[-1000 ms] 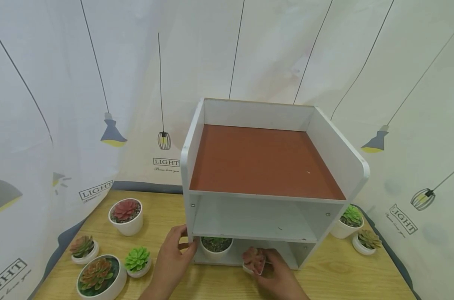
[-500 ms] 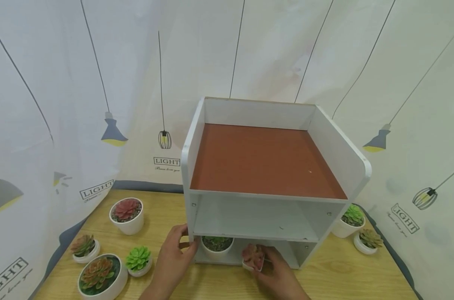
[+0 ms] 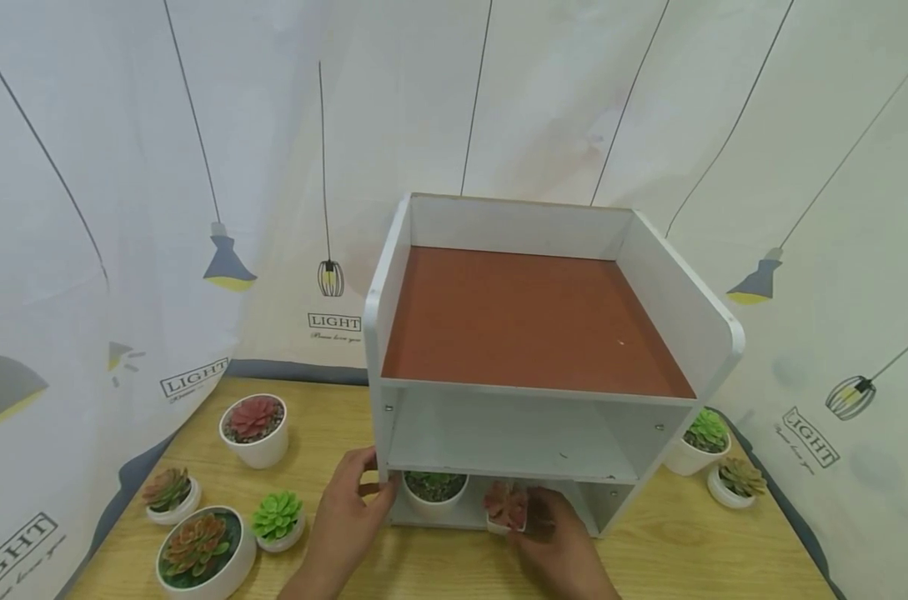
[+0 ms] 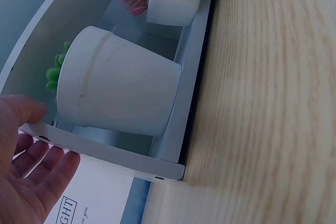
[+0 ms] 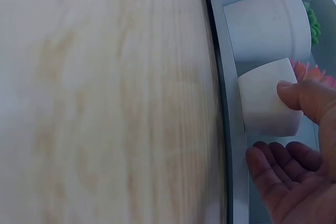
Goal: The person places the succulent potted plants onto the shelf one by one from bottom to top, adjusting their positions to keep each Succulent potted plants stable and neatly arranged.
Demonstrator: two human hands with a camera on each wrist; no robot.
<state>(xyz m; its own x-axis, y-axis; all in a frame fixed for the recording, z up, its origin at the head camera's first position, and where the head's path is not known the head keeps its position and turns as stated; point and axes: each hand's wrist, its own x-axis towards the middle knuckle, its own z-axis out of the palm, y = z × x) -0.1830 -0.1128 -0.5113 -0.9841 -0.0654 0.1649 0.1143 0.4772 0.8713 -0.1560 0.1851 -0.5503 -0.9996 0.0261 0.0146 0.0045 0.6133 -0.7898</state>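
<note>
Two pots are seen on the bottom shelf [image 5: 240, 192] of the white rack [image 3: 682, 308]: the bigger pot [image 3: 433, 504] by its left corner, and the little pink-plant pot [image 3: 507, 508] to the right, apart from it, at the front edge. The setting down of the little pot looks nearly done. Six other pots are left on the worktop [image 3: 326, 408] — four near its left edge, two near its right edge. The rack's left wall [image 4: 105, 153] is pinched by the left hand [image 3: 348, 508]. The little pot seems to be touched by the thumb of the right hand [image 3: 559, 542], but the fingers are spread apart from it, so nothing is clamped there. A second ago that pot was tipped and held between thumb and fingers; now it is stood straighter — and the right grip has been loosened.
</note>
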